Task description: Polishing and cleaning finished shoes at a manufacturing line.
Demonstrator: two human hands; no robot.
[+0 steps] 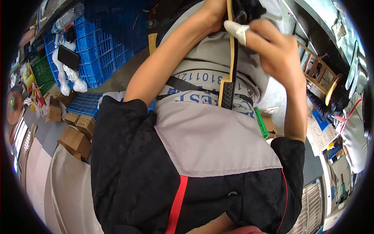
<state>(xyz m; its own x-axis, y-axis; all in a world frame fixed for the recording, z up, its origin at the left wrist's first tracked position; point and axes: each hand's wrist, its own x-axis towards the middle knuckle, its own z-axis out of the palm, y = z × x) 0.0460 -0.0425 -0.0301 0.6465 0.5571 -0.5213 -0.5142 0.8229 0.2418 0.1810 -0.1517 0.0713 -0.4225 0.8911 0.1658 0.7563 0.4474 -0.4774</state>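
Strap, long, tan and black-edged, hangs down the middle of the view over the grey apron, its lower end with a black meshed patch lying on the cloth. Right hand, one fingertip in a white cot, pinches it near the top; left hand closes on it just above. Work looks mid-way: strap held taut, nothing set down yet beside the blue crates.

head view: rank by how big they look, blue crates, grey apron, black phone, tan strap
1. grey apron, though nearness to the camera inflates it
2. blue crates
3. tan strap
4. black phone
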